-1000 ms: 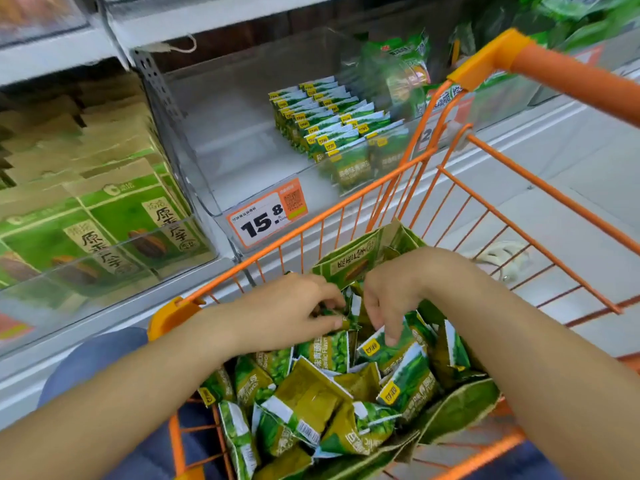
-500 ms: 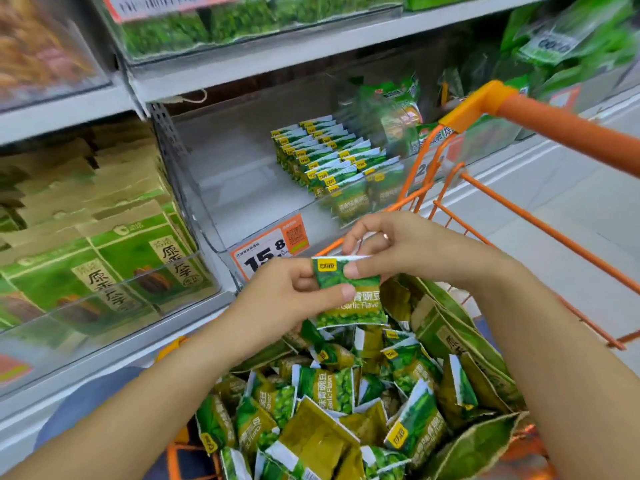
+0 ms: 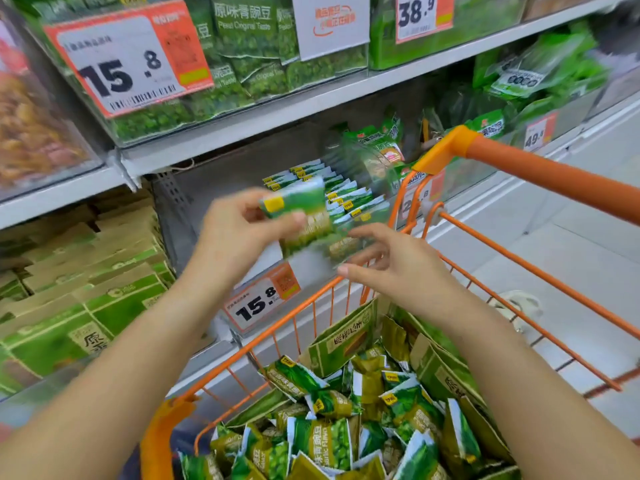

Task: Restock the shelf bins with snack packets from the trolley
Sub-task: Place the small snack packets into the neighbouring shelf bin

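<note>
A big tag (image 3: 128,60) on the upper bin's front read "15.8", and bags (image 3: 249,43) behind it read "Peas Original Taste". A tag (image 3: 424,15) near the top edge read "38.9". The lower bin's front tag (image 3: 263,301) read "15.8". A far-right tag (image 3: 535,136) read "49", its decimal blurred. A trolley packet (image 3: 323,441) read "Garlic Flavor"

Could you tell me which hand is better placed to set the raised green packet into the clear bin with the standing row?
Left. The left hand already grips the packet, raised in front of the standing row in the clear bin. The right hand is open, below it, holding nothing.
</note>
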A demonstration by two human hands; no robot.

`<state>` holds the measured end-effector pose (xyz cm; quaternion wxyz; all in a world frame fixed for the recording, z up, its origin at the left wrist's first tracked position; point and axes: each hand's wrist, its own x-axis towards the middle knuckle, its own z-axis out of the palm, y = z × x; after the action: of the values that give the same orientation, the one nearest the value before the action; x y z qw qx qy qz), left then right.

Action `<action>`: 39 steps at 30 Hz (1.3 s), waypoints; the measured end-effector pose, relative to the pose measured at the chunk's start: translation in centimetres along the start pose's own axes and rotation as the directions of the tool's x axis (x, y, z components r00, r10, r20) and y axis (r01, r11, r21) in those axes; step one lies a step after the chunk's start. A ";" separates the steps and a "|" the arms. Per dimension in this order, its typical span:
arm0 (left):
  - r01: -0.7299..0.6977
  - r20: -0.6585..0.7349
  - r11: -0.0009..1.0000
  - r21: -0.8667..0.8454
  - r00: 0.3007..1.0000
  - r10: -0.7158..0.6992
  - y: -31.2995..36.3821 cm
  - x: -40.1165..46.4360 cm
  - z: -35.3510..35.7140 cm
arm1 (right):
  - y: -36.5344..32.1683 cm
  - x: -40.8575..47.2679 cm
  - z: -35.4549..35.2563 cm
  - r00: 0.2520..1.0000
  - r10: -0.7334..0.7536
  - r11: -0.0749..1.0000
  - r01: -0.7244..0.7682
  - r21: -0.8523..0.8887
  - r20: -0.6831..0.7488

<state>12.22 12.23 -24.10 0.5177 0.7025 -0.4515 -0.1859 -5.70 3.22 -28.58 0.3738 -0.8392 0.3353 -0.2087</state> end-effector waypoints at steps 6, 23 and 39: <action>0.049 -0.021 0.923 0.381 0.999 -0.044 -2.5 7.7 2.9 | 0.7 0.0 0.9 0.996 -0.080 0.911 0.090 -0.403 0.042; 0.042 0.407 0.775 0.631 0.833 -0.376 -4.3 11.2 6.6 | 1.2 0.1 2.1 0.978 -0.176 0.885 0.207 -0.417 0.111; -0.014 0.561 0.821 0.570 0.737 -0.377 -4.4 11.2 5.7 | 1.2 0.1 2.1 0.976 -0.182 0.889 0.215 -0.405 0.119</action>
<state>15.88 -0.01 -27.94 0.0864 0.7511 -0.5618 -0.3358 -4.83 3.60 -30.82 0.1761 -0.9368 0.2695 -0.1369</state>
